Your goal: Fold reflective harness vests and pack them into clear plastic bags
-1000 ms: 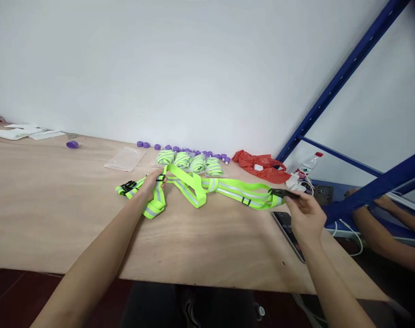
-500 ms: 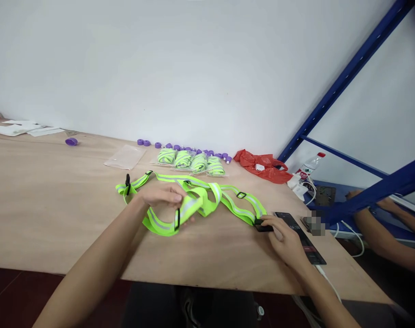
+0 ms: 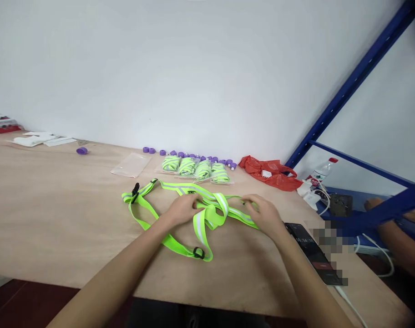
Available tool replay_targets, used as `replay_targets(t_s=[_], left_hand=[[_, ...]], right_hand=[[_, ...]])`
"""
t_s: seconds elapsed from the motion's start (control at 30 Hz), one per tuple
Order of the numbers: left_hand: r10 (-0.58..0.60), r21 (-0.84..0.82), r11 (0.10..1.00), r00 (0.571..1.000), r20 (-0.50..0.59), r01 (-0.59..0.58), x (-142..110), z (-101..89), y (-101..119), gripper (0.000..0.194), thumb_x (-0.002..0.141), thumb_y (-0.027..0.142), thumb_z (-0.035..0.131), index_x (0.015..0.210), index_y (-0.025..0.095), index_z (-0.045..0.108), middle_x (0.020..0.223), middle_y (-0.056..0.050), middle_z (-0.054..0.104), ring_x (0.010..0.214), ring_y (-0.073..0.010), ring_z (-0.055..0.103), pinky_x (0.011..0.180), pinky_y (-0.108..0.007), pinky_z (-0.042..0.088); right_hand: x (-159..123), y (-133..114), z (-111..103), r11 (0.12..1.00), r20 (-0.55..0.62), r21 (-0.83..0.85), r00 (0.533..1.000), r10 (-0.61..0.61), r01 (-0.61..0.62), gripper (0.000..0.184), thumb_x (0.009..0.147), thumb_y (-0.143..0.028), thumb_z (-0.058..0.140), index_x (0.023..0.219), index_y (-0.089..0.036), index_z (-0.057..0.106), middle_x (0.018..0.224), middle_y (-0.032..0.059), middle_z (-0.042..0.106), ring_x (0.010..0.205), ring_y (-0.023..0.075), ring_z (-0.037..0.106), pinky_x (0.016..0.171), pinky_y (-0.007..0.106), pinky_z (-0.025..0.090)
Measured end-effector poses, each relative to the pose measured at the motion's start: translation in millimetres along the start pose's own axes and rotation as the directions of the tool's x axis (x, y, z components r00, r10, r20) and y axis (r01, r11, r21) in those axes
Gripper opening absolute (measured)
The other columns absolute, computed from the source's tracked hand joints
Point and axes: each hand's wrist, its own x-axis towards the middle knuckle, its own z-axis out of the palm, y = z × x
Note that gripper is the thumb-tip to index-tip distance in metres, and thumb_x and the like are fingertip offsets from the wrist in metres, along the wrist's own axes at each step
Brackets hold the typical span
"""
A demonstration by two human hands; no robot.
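A neon-green reflective strap harness (image 3: 200,230) with silver stripes and black buckles lies loosely spread on the wooden table (image 3: 57,218). My left hand (image 3: 183,210) is at its middle, fingers curled closed on the straps where they cross. On the harness's right side, my right hand (image 3: 262,214) has thumb and fingers closed round a strap, partly covering it. A black slider buckle (image 3: 199,253) shows on the front loop, and a black clip (image 3: 135,191) on the far left end. Several bagged, folded green strap bundles (image 3: 187,166) sit behind the harness.
Small purple round pieces (image 3: 181,155) line the wall. A flat clear bag (image 3: 131,165) lies left of the bundles. At right are a red plastic bag (image 3: 270,172), a phone (image 3: 311,250) and a blue metal frame (image 3: 351,86). Another person's arm (image 3: 398,241) shows beyond it.
My left hand let the front loop drop to the table and moved to the middle straps. My right hand left the black buckle end and moved up and left along the harness.
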Motion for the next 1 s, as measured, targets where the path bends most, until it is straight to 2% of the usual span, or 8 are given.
replay_targets(t_s=[0.1,0.2,0.33,0.4,0.47,0.63,0.8,1.0], left_hand=[[0.045,0.034,0.998,0.992,0.121,-0.049,-2.4,2.9,-0.8,0.010,0.075,0.022,0.061,0.080,0.019,0.070,0.068,-0.003,0.066,0.061,-0.0189,0.056,0.058,-0.027,0.033],[0.082,0.046,0.995,0.979,0.185,-0.092,-2.3,0.4,-1.2,0.012,0.075,0.019,0.059,0.078,0.020,0.071,0.066,-0.001,0.066,0.060,-0.0184,0.056,0.057,-0.026,0.034],[0.061,0.087,0.994,0.998,0.012,-0.062,0.9,-10.9,-5.4,0.025,0.090,0.029,0.050,0.102,0.021,0.071,0.096,-0.008,0.072,0.085,-0.0247,0.064,0.074,-0.032,0.045],[0.040,0.113,0.993,0.987,-0.153,-0.023,2.3,-17.1,-9.9,0.031,0.093,0.035,0.047,0.113,0.021,0.067,0.108,-0.010,0.070,0.100,-0.0287,0.063,0.087,-0.037,0.046],[0.027,0.082,0.997,0.980,-0.197,-0.011,3.1,-21.3,-15.3,0.030,0.093,0.036,0.050,0.116,0.023,0.065,0.112,-0.009,0.070,0.106,-0.0299,0.063,0.093,-0.040,0.046],[-0.009,-0.068,0.998,0.994,-0.112,0.001,4.7,-20.8,-26.4,0.030,0.092,0.036,0.053,0.116,0.025,0.065,0.121,-0.008,0.070,0.114,-0.0300,0.063,0.098,-0.040,0.048],[-0.103,-0.118,0.988,0.994,-0.037,0.098,6.1,-18.1,-35.0,0.044,0.088,0.043,0.057,0.126,0.023,0.059,0.134,-0.010,0.065,0.127,-0.0338,0.056,0.109,-0.046,0.042],[-0.173,-0.090,0.980,0.985,0.025,0.175,6.7,-19.8,-40.9,0.060,0.090,0.050,0.047,0.143,0.022,0.043,0.141,-0.011,0.060,0.133,-0.0317,0.053,0.110,-0.046,0.041]], right_hand=[[17.6,-28.1,26.9,0.991,0.204,-0.010,0.970,0.133,-0.134,0.026,0.092,-0.042,0.050,0.102,-0.026,0.068,0.098,0.0051,0.075,0.090,0.0260,0.068,0.074,0.033,0.048],[22.9,-31.3,50.4,0.995,0.236,-0.026,0.966,0.104,-0.101,0.028,0.090,-0.046,0.058,0.078,-0.022,0.066,0.087,0.0078,0.072,0.085,0.0264,0.065,0.071,0.031,0.043],[17.7,-21.7,69.3,0.987,0.166,0.155,0.986,0.013,-0.039,0.020,0.087,-0.033,0.059,0.072,-0.021,0.061,0.083,0.0054,0.070,0.082,0.0225,0.062,0.073,0.030,0.041],[15.1,-18.5,72.2,0.978,0.144,0.206,0.990,0.014,-0.044,0.020,0.090,-0.031,0.052,0.075,-0.021,0.060,0.082,0.0037,0.069,0.080,0.0211,0.062,0.073,0.029,0.041],[14.0,-16.5,72.2,0.967,0.125,0.250,0.992,0.009,-0.040,0.024,0.092,-0.028,0.043,0.076,-0.021,0.060,0.080,0.0025,0.068,0.078,0.0201,0.061,0.071,0.028,0.043],[15.4,-10.3,71.6,0.953,0.137,0.304,0.989,-0.050,0.006,0.034,0.083,-0.010,0.034,0.082,-0.020,0.067,0.086,0.0020,0.071,0.081,0.0195,0.064,0.075,0.028,0.047],[14.7,-5.5,74.2,0.978,0.146,0.210,0.989,-0.041,0.010,0.029,0.089,-0.019,0.051,0.109,-0.021,0.072,0.115,0.0070,0.072,0.107,0.0251,0.062,0.096,0.036,0.042],[12.5,-5.5,75.6,0.990,0.198,0.141,0.979,-0.051,0.023,0.026,0.079,-0.017,0.067,0.104,-0.020,0.072,0.117,0.0066,0.071,0.110,0.0260,0.060,0.096,0.036,0.039]])
